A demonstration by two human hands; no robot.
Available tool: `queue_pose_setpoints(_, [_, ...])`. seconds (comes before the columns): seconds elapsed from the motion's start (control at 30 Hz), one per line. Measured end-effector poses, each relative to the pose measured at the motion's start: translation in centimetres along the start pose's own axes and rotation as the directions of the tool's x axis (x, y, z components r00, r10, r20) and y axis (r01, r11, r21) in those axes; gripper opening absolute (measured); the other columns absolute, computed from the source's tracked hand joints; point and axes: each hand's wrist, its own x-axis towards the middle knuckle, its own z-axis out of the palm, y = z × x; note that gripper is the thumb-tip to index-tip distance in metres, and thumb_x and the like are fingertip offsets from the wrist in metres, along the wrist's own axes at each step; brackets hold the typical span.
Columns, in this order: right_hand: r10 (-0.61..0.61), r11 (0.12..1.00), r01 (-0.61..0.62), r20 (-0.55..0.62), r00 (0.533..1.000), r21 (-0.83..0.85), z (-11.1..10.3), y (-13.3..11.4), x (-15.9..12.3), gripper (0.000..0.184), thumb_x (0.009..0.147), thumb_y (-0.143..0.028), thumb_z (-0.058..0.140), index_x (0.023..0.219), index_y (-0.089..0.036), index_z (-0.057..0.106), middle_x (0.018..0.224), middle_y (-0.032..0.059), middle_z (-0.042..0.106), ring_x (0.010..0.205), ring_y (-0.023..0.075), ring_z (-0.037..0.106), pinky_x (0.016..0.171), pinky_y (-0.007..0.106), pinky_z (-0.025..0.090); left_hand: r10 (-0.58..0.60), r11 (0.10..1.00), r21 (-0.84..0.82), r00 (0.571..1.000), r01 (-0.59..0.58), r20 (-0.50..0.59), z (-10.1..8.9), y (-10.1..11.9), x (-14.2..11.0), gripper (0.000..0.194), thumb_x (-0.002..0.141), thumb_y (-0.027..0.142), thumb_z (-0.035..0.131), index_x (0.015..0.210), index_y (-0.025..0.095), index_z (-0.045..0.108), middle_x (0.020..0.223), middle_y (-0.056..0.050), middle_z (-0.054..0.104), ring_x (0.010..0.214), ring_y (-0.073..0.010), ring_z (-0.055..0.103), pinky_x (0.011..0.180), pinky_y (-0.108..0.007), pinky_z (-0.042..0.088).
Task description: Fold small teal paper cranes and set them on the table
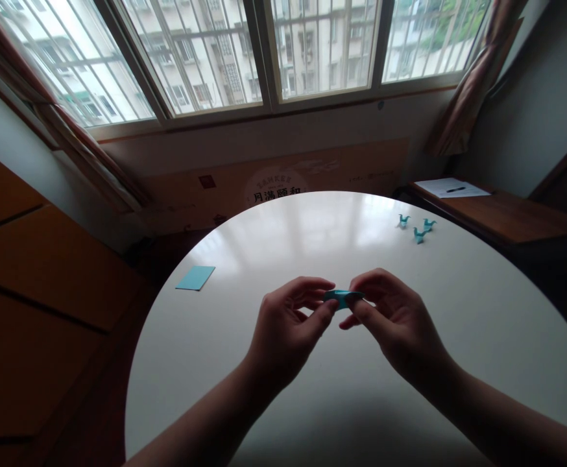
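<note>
A small folded piece of teal origami paper (342,297) is held above the middle of the white table, between my two hands. My left hand (296,314) pinches its left end between thumb and fingers. On the right end, my right hand (385,308) grips it the same way, with its lower fingers curled beneath. Fingers hide both ends, so the exact folded shape cannot be made out. Three teal paper cranes (418,235) stand at the far right of the table. A stack of square teal paper (196,277) lies at the left.
The round white table (205,389) fills the lower view. Behind its right edge is a wooden desk (521,217) with a white sheet (451,188) and a pen (455,189) on it. Barred windows (327,52) and a tan printed panel (361,162) are beyond. Orange cabinets (30,311) stand left.
</note>
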Motion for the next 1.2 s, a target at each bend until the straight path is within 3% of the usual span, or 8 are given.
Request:
queue_pose_setpoints(0.23, [-0.134,0.963,0.126,-0.02,0.991,-0.237,-0.16,-0.2,0.04,0.012,0.088,-0.017,0.07,0.094,-0.026,0.066,0.091,0.0006,0.06,0.077,0.0171,0.061,0.058,0.03,0.06,0.052,0.995,0.089,0.998,-0.047,-0.047,-0.07,0.11,-0.13,0.016,0.081,0.017,0.076,0.097,0.017,0.075,0.081,-0.005,0.078,0.075,-0.02,0.075,0.058,-0.023,0.059])
queue_pose_setpoints(0.63, [-0.13,0.955,0.123,-0.01,0.991,-0.268,0.08,-0.09,-0.04,0.017,0.087,-0.009,0.064,0.092,-0.025,0.064,0.089,-0.0001,0.058,0.073,0.0162,0.06,0.053,0.028,0.059,0.094,0.991,0.101,0.994,-0.087,-0.064,0.3,0.16,-0.42,0.023,0.08,0.011,0.074,0.102,0.018,0.076,0.086,-0.004,0.081,0.079,-0.0189,0.077,0.058,-0.019,0.059])
queue_pose_setpoints(0.83, [-0.099,0.985,0.094,-0.03,0.995,-0.147,0.18,-0.59,-0.22,0.016,0.085,-0.009,0.068,0.088,-0.024,0.065,0.091,0.0008,0.056,0.074,0.0156,0.059,0.05,0.025,0.059,0.011,0.999,0.033,0.999,-0.009,-0.036,0.14,0.48,-0.37,0.019,0.081,0.016,0.076,0.1,0.019,0.077,0.08,-0.003,0.08,0.073,-0.0186,0.076,0.056,-0.021,0.057])
queue_pose_setpoints(0.97, [0.019,0.998,-0.019,0.006,1.0,-0.052,-0.07,-0.73,-0.24,0.007,0.089,-0.019,0.07,0.092,-0.024,0.066,0.095,0.0024,0.058,0.077,0.0164,0.062,0.05,0.023,0.058,-0.119,0.99,-0.078,0.993,0.118,-0.001,-0.06,0.81,-0.17,0.02,0.08,0.02,0.078,0.1,0.018,0.076,0.08,-0.005,0.079,0.072,-0.0194,0.074,0.051,-0.021,0.054])
queue_pose_setpoints(1.1, [0.141,0.987,-0.146,0.073,0.987,0.069,-0.54,-0.45,-0.13,0.026,0.09,-0.032,0.072,0.114,-0.029,0.061,0.105,0.0049,0.062,0.091,0.0231,0.066,0.054,0.027,0.062,-0.286,0.921,-0.265,0.957,0.287,0.041,-0.33,0.64,0.26,0.026,0.078,0.024,0.082,0.101,0.015,0.074,0.081,-0.007,0.079,0.072,-0.019,0.073,0.049,-0.02,0.053])
queue_pose_setpoints(1.2, [0.197,0.973,-0.205,0.081,0.977,0.102,-0.58,-0.04,-0.03,0.03,0.088,-0.034,0.074,0.115,-0.029,0.061,0.102,0.0045,0.064,0.089,0.0226,0.066,0.054,0.028,0.062,-0.352,0.872,-0.357,0.936,0.334,0.014,-0.34,0.42,0.47,0.029,0.076,0.025,0.084,0.1,0.015,0.073,0.082,-0.008,0.079,0.07,-0.0172,0.071,0.049,-0.018,0.051])
